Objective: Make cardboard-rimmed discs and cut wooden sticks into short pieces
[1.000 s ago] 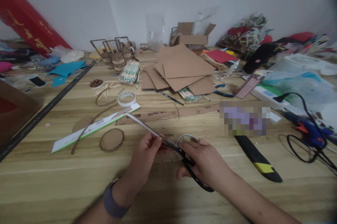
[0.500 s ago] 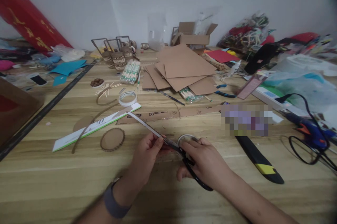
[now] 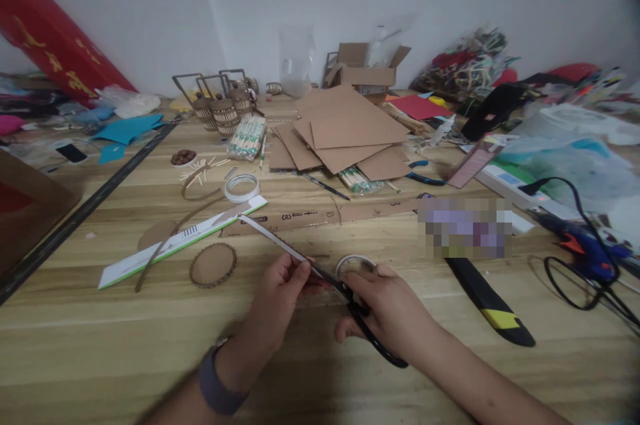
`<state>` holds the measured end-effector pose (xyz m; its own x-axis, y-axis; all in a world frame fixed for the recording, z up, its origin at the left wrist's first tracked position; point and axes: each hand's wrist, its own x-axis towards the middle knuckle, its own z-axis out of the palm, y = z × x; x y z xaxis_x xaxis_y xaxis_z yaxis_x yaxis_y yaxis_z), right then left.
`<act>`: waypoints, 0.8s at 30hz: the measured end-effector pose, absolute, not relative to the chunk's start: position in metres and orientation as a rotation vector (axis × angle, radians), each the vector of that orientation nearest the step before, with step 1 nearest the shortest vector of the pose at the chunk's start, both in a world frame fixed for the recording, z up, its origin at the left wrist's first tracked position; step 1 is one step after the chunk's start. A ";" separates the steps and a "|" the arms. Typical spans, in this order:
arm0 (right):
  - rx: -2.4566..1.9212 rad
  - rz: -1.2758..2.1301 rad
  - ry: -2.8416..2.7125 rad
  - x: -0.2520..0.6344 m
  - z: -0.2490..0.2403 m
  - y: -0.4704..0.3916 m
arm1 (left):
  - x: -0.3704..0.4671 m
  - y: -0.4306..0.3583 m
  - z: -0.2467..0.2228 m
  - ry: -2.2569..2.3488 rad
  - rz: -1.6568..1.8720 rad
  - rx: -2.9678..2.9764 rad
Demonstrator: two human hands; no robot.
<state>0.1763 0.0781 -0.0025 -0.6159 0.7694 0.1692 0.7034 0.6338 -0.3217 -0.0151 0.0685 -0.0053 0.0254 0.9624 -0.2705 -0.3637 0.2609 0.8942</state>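
My left hand (image 3: 280, 295) pinches a narrow strip (image 3: 270, 236), pale on its face with a dark edge, between thumb and fingers. The strip points away to the upper left. My right hand (image 3: 393, 305) grips black-handled scissors (image 3: 383, 343), the lower handle swung out from the palm. The blades lie along the strip near my left fingertips; exactly where they meet it is hard to see. A pale ring (image 3: 356, 261) shows behind my right fingers, partly hidden. Left of my hands lies a round cardboard disc (image 3: 213, 265) with a ridged rim.
A white-and-green strip (image 3: 145, 258), a tape roll (image 3: 242, 188) and curved brown strips lie left. Cardboard sheets (image 3: 355, 122) are stacked behind, beside small buckets (image 3: 223, 117). To the right are a black-and-yellow handled tool (image 3: 487, 302) and a blue glue gun (image 3: 593, 262) with its cord.
The scissors' lower handle has swung slightly outward, down and to the right. Both hands keep nearly the same place, and the strip is still held.
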 end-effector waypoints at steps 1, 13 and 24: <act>-1.186 0.329 -2.565 0.176 -0.002 0.078 | -0.015 0.068 -0.005 1.065 1.179 0.727; -1.170 0.330 -2.541 0.176 -0.003 0.077 | -0.017 0.067 -0.005 1.050 1.173 0.747; -1.226 0.279 -2.556 0.174 0.002 0.080 | -0.016 0.068 -0.002 1.081 1.200 0.737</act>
<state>0.1740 0.0795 0.0015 -0.5947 0.7843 0.1767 0.7276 0.6185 -0.2965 -0.0164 0.0680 -0.0018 0.0043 0.9661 -0.2582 -0.3577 0.2427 0.9018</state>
